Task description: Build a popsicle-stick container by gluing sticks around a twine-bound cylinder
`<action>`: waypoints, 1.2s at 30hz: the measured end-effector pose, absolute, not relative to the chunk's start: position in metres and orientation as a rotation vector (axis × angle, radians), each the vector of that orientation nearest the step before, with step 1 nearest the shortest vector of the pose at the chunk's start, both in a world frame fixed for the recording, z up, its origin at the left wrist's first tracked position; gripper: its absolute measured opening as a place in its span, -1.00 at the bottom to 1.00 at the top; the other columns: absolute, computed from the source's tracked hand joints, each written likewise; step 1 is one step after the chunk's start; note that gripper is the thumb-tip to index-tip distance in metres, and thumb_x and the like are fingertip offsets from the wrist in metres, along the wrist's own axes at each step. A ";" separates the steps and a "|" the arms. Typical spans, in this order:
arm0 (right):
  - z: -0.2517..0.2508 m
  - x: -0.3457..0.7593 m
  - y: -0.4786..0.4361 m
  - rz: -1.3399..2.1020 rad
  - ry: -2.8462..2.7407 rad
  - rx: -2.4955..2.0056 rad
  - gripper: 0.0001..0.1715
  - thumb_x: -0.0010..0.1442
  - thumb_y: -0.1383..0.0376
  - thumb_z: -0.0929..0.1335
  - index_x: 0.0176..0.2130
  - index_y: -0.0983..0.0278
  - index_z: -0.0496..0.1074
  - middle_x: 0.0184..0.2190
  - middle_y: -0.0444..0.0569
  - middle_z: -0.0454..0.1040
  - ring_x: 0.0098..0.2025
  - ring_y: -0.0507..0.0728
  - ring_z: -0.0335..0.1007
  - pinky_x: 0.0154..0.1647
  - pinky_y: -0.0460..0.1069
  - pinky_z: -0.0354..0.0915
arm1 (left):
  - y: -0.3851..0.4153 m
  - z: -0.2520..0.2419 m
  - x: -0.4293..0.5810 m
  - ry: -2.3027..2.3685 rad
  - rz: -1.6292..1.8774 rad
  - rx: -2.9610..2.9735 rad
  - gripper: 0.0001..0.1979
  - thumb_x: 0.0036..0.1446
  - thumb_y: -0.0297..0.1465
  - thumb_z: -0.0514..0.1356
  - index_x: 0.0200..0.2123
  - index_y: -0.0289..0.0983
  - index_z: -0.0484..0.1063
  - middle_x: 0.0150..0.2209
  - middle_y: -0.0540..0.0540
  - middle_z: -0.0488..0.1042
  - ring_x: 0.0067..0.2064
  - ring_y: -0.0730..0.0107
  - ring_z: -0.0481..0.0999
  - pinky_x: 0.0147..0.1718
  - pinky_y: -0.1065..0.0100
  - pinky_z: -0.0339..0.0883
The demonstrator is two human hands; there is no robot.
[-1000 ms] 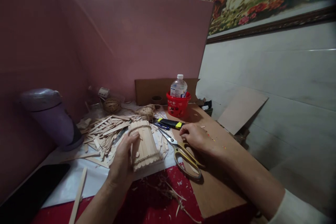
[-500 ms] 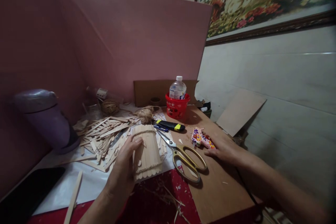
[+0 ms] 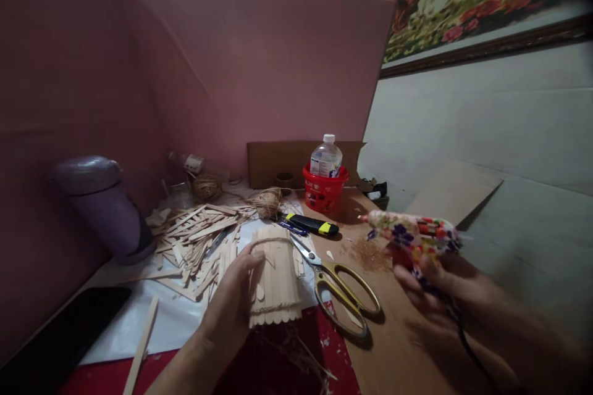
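Observation:
My left hand [image 3: 231, 296] is wrapped round the left side of a holder of upright wooden craft sticks [image 3: 277, 278], with twine round its top and bottom. In my right hand [image 3: 435, 287] is a flower-patterned glue gun [image 3: 407, 231], raised over the brown board with its nozzle pointing left and a cord hanging down. Gold-handled scissors [image 3: 340, 287] lie open between the two hands. Behind the holder are a black and yellow utility knife [image 3: 312, 224] and a ball of twine [image 3: 267, 202].
A pile of loose sticks [image 3: 197, 241] covers the left middle. Further left are a purple bottle [image 3: 109, 210] and a dark flat object [image 3: 69, 333]. A red bucket [image 3: 324, 190] holding a clear plastic bottle [image 3: 327, 159] stands at the back.
My right hand has picked up the glue gun from the board and lifted it, its nozzle now pointing left. The whole view has shifted slightly, while my left hand still grips the stick holder.

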State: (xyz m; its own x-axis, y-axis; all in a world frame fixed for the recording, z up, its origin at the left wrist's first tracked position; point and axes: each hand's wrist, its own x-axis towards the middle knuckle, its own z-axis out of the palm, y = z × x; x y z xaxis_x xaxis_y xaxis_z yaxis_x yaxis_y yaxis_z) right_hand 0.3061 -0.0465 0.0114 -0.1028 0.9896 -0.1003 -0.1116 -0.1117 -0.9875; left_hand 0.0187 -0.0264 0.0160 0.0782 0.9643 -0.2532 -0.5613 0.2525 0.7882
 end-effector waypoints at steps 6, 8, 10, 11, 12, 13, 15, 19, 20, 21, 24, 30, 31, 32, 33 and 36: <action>0.022 0.258 -0.076 1.568 -1.327 -1.212 -0.36 0.03 -0.08 0.44 0.02 0.17 0.47 -0.37 0.01 0.56 -0.31 0.14 0.50 -0.30 -0.06 0.47 | -0.027 0.006 0.014 0.830 1.266 0.576 -0.88 -0.02 -0.40 0.29 -0.34 -0.23 0.50 -0.36 -0.02 0.61 -0.25 0.21 0.59 -0.29 0.32 0.42; 0.033 0.244 -0.076 1.561 -1.414 -1.186 -0.39 0.11 -0.05 0.40 0.06 0.19 0.45 -0.20 0.07 0.58 -0.05 0.26 0.47 -0.02 0.08 0.42 | -0.027 0.003 0.014 0.762 1.268 0.604 -0.87 -0.01 -0.41 0.28 -0.31 -0.21 0.51 -0.35 0.00 0.60 -0.25 0.27 0.59 -0.30 0.38 0.41; 0.044 0.234 -0.073 1.614 -1.496 -1.127 -0.44 0.19 -0.02 0.35 0.09 0.18 0.43 -0.03 0.06 0.53 0.11 0.29 0.37 0.14 0.14 0.29 | -0.027 0.003 0.014 0.679 1.217 0.667 -0.74 0.03 -0.40 0.25 -0.15 -0.19 0.49 -0.32 -0.03 0.60 -0.25 0.27 0.58 -0.30 0.37 0.40; 0.048 0.231 -0.071 1.632 -1.536 -1.085 -0.46 0.22 0.00 0.33 0.11 0.16 0.40 0.03 0.03 0.50 0.14 0.28 0.34 0.19 0.15 0.24 | -0.027 0.004 0.015 0.641 1.179 0.701 -0.67 0.06 -0.39 0.22 -0.05 -0.19 0.46 -0.29 -0.06 0.59 -0.24 0.24 0.58 -0.29 0.34 0.40; 0.052 0.229 -0.070 1.636 -1.564 -1.046 -0.48 0.24 0.03 0.32 0.14 0.13 0.38 0.08 0.01 0.46 0.16 0.28 0.32 0.22 0.15 0.20 | -0.027 0.005 0.016 0.607 1.144 0.734 -0.62 0.09 -0.38 0.19 0.02 -0.20 0.41 -0.26 -0.10 0.59 -0.23 0.22 0.58 -0.27 0.32 0.40; 0.054 0.227 -0.069 1.635 -1.580 -1.010 -0.49 0.26 0.05 0.31 0.16 0.11 0.36 0.11 -0.01 0.44 0.17 0.27 0.31 0.23 0.16 0.19 | -0.027 0.006 0.017 0.579 1.117 0.764 -0.59 0.10 -0.38 0.17 0.06 -0.21 0.38 -0.23 -0.14 0.58 -0.23 0.19 0.58 -0.27 0.29 0.40; 0.056 0.225 -0.068 1.624 -1.577 -0.970 -0.51 0.28 0.06 0.29 0.16 0.08 0.34 0.13 -0.04 0.43 0.18 0.27 0.31 0.24 0.16 0.19 | -0.028 0.008 0.019 0.540 1.093 0.811 -0.58 0.12 -0.39 0.14 0.08 -0.25 0.35 -0.17 -0.20 0.57 -0.20 0.15 0.57 -0.25 0.27 0.40; 0.056 0.224 -0.068 1.586 -1.597 -0.983 -0.54 0.28 0.07 0.28 0.13 0.10 0.40 0.06 -0.03 0.49 0.14 0.27 0.36 0.21 0.17 0.23 | -0.028 0.007 0.019 0.512 1.075 0.848 -0.60 0.18 -0.39 0.09 0.10 -0.25 0.33 -0.12 -0.25 0.54 -0.18 0.13 0.56 -0.27 0.26 0.40; 0.056 0.224 -0.068 1.569 -1.616 -0.996 -0.54 0.28 0.07 0.29 0.12 0.12 0.40 0.04 -0.01 0.51 0.13 0.28 0.37 0.20 0.17 0.24 | -0.028 0.006 0.019 0.520 1.073 0.845 -0.60 0.19 -0.38 0.08 0.10 -0.24 0.32 -0.14 -0.25 0.54 -0.20 0.14 0.56 -0.29 0.27 0.41; 0.056 0.225 -0.068 1.549 -1.632 -1.012 -0.53 0.28 0.06 0.29 0.12 0.14 0.41 0.01 0.00 0.53 0.12 0.29 0.38 0.19 0.17 0.25 | -0.028 0.005 0.019 0.535 1.071 0.842 -0.60 0.19 -0.38 0.07 0.10 -0.24 0.31 -0.15 -0.24 0.54 -0.21 0.15 0.56 -0.31 0.27 0.41; 0.057 0.225 -0.068 1.491 -1.661 -1.053 -0.52 0.28 0.07 0.29 0.12 0.17 0.41 -0.03 0.02 0.55 0.12 0.29 0.37 0.18 0.18 0.26 | -0.027 0.004 0.019 0.570 1.076 0.837 -0.60 0.19 -0.38 0.07 0.10 -0.24 0.31 -0.17 -0.23 0.54 -0.23 0.16 0.56 -0.35 0.30 0.41; 0.055 0.227 -0.067 1.438 -1.721 -1.071 -0.55 0.28 0.11 0.29 0.11 0.17 0.41 -0.02 0.00 0.54 0.17 0.26 0.32 0.21 0.14 0.22 | -0.027 0.004 0.020 0.587 1.073 0.838 -0.60 0.19 -0.38 0.07 0.11 -0.23 0.29 -0.14 -0.24 0.53 -0.21 0.16 0.56 -0.34 0.30 0.40; 0.054 0.228 -0.067 1.433 -1.717 -1.076 -0.55 0.28 0.10 0.30 0.11 0.17 0.41 -0.02 0.01 0.55 0.18 0.26 0.31 0.22 0.14 0.22 | -0.027 0.004 0.020 0.590 1.074 0.839 -0.60 0.19 -0.38 0.07 0.11 -0.23 0.30 -0.13 -0.25 0.53 -0.21 0.15 0.56 -0.33 0.29 0.41; 0.052 0.229 -0.067 1.437 -1.710 -1.078 -0.55 0.28 0.10 0.30 0.11 0.17 0.41 -0.03 0.01 0.55 0.19 0.25 0.29 0.22 0.13 0.22 | -0.028 0.005 0.020 0.589 1.073 0.840 -0.59 0.18 -0.37 0.08 0.11 -0.24 0.30 -0.13 -0.25 0.53 -0.19 0.14 0.55 -0.32 0.29 0.41; 0.050 0.229 -0.067 1.448 -1.705 -1.080 -0.54 0.27 0.10 0.30 0.12 0.17 0.41 -0.04 0.01 0.56 0.19 0.25 0.29 0.21 0.12 0.22 | -0.028 0.005 0.020 0.582 1.070 0.844 -0.60 0.18 -0.37 0.09 0.10 -0.26 0.31 -0.12 -0.26 0.53 -0.18 0.13 0.55 -0.30 0.27 0.41; 0.047 0.230 -0.067 1.488 -1.690 -1.083 -0.52 0.28 0.09 0.29 0.13 0.17 0.39 -0.09 0.02 0.58 0.16 0.25 0.33 0.19 0.13 0.26 | -0.029 0.008 0.021 0.570 1.075 0.844 -0.61 0.16 -0.37 0.12 0.07 -0.27 0.35 -0.11 -0.25 0.54 -0.15 0.11 0.55 -0.20 0.22 0.40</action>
